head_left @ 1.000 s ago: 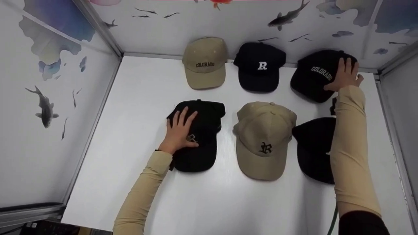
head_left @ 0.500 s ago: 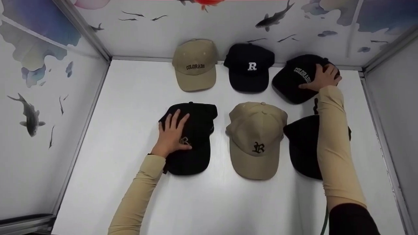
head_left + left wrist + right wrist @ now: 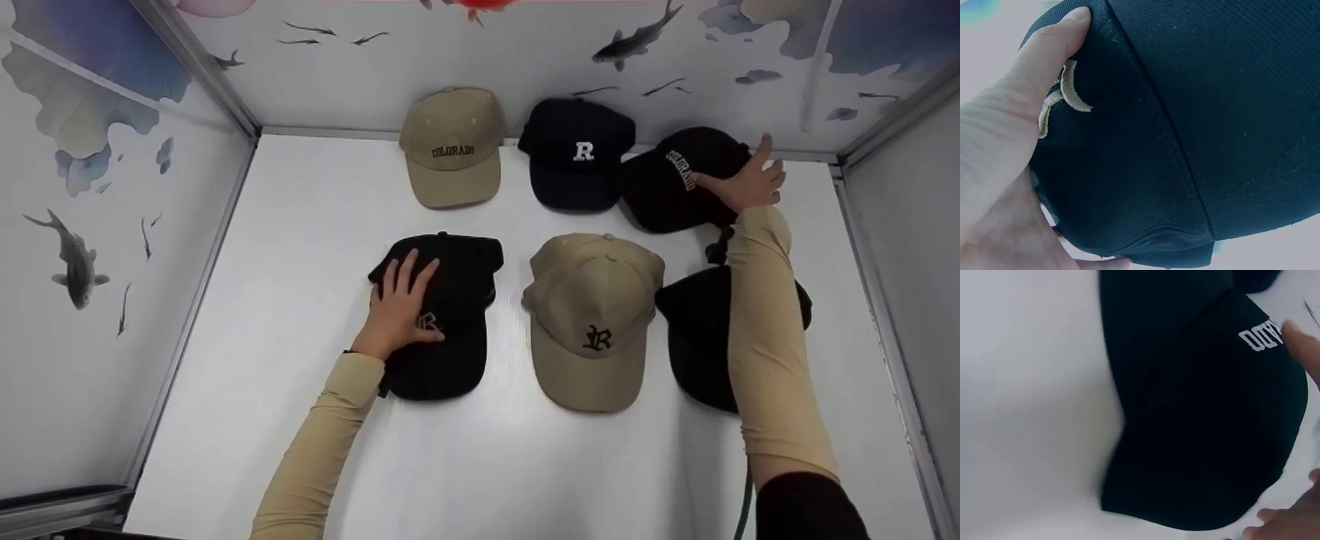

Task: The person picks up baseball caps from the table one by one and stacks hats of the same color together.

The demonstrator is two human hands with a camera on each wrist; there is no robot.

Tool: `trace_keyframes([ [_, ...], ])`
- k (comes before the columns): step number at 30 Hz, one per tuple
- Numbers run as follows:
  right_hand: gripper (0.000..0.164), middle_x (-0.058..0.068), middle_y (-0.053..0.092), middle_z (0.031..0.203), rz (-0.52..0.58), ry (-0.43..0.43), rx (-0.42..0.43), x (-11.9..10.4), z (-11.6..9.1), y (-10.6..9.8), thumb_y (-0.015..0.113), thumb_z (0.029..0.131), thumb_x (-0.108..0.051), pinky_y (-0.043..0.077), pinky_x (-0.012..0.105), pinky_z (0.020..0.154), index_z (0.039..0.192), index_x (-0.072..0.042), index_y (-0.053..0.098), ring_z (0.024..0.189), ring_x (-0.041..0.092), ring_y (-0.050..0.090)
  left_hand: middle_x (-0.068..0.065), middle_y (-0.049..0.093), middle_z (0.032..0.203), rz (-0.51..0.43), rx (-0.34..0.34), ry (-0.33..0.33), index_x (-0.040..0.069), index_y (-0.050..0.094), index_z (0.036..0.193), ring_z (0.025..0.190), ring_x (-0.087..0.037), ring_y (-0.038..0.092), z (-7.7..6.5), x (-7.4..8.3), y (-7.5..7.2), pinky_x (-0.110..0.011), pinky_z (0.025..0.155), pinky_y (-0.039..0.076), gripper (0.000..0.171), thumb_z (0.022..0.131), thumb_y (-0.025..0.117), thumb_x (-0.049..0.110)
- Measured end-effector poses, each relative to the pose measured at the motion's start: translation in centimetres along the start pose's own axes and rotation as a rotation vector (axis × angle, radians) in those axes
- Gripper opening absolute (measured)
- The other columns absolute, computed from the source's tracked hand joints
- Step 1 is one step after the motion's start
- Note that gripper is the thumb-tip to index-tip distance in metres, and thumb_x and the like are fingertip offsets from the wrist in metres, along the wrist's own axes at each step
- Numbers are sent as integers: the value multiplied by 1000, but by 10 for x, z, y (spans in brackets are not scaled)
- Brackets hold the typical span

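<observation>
My left hand (image 3: 397,311) rests with spread fingers on a black baseball cap (image 3: 450,371) at the front left of the table. In the left wrist view, the thumb (image 3: 1044,53) lies over the pale embroidered letter of that cap. At the back right, my right hand (image 3: 750,184) is spread beside a black baseball cap lettered COLORADO (image 3: 652,199), its thumb at the lettering. This cap sits tilted, its edge overlapping the dark cap with a white R (image 3: 574,176). In the right wrist view, the fingers (image 3: 1283,526) stand apart from the cap's side.
A beige COLORADO cap (image 3: 454,176) stands at the back left. Stacked beige caps (image 3: 592,375) sit in the front middle. Another black cap (image 3: 694,337) is partly hidden under my right forearm. Walls with painted fish border the white table (image 3: 300,225).
My right hand has pushed the black COLORADO cap left, turning it toward the dark R cap, and its fingers have come off the crown. The left hand stays on its cap. The head view shifted.
</observation>
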State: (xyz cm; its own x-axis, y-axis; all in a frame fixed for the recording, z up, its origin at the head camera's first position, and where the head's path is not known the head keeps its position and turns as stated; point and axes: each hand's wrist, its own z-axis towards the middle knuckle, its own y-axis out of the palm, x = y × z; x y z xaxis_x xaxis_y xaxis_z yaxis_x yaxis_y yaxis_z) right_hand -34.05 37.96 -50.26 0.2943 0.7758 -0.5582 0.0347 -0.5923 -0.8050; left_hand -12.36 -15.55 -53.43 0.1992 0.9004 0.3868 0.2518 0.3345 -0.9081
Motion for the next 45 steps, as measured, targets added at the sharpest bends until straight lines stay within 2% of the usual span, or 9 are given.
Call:
trace_keyframes([
  [6,120,33,5,153,117,96,1,9,-15,-12,59,79,-67,12,59,110,152,-7,-16,140,45,10,-12,-6,160,-17,-22,1,24,10,156,142,-43,-1,2,4,3,-72,100,20,120,67,85,50],
  [12,98,24,23,153,393,121,12,5,-23,-30,58,86,-57,26,34,110,148,8,22,137,31,28,-12,-6,160,-27,-20,9,25,9,156,142,-43,-1,1,8,7,-71,101,19,120,67,85,49],
  [16,66,15,45,135,516,51,46,-8,-32,-40,61,91,-40,38,21,95,139,1,45,116,20,48,-12,-6,160,-20,-19,19,24,9,156,142,-43,0,0,8,10,-71,101,19,119,67,85,50],
  [19,31,3,53,108,618,-49,75,-21,-38,-44,66,91,-22,43,19,79,117,-7,57,92,9,52,-12,-5,160,-21,-12,29,24,10,156,142,-43,1,-1,7,11,-72,100,20,120,67,85,51],
  [21,17,-2,54,96,687,-116,86,-31,-41,-47,68,89,-11,44,19,71,102,-10,57,81,7,53,-11,-5,160,-27,-13,28,25,10,156,142,-43,1,-1,7,11,-72,100,20,120,66,85,50],
  [24,16,-3,57,90,671,-220,87,-46,-47,-50,66,88,-3,44,20,70,98,-12,57,79,8,55,-11,-5,160,-41,-20,19,25,10,156,142,-43,0,-2,7,11,-73,100,19,120,66,86,49],
  [28,18,-5,54,90,545,-352,135,-65,-62,-56,62,90,-2,38,23,75,103,-13,56,84,8,51,-11,-5,160,-44,-23,8,25,11,156,142,-43,0,-2,7,12,-72,101,19,120,66,87,48],
  [39,17,-4,63,90,491,-634,181,-134,-145,-76,62,88,0,41,21,74,104,-4,58,81,9,58,-11,-5,160,-47,-25,27,26,10,156,142,-44,1,0,2,8,-72,100,20,120,67,86,49],
  [45,18,-5,66,92,479,-812,149,-155,-158,-70,63,88,2,43,21,74,106,2,58,84,11,61,-11,-5,160,-100,8,55,26,10,156,142,-45,0,1,-4,0,-73,100,19,120,66,87,46],
])
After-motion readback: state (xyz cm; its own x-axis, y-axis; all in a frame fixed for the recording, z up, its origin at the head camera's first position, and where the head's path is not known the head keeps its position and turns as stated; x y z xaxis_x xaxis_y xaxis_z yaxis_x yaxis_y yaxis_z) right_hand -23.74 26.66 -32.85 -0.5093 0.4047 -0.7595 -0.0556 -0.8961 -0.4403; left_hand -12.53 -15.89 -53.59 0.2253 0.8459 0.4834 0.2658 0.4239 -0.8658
